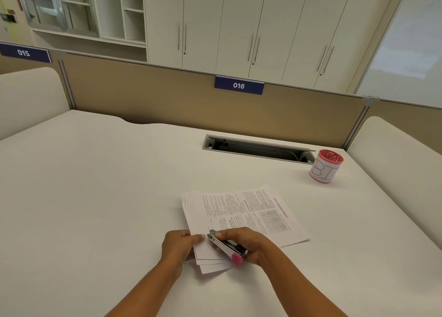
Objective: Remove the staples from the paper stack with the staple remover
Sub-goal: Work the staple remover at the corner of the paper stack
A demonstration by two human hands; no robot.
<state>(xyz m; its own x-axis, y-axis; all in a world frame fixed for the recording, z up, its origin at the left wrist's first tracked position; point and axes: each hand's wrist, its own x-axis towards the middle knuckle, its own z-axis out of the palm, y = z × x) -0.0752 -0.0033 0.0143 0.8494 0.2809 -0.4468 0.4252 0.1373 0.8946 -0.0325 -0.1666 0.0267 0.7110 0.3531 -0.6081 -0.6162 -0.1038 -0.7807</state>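
A stack of printed paper (248, 214) lies on the white desk (95, 197), fanned slightly at its near left corner. My left hand (178, 245) pinches that corner between thumb and fingers. My right hand (251, 243) grips a silver staple remover (226, 246) with a pink end, its metal jaws pointing at the sheet's left edge beside my left fingertips. No staple is visible at this distance.
A pink mesh cup (325, 166) wrapped in white paper with handwriting stands at the back right. A recessed cable slot (258, 149) is cut into the desk behind the papers. A tan divider panel (191, 101) labelled 016 closes the far edge.
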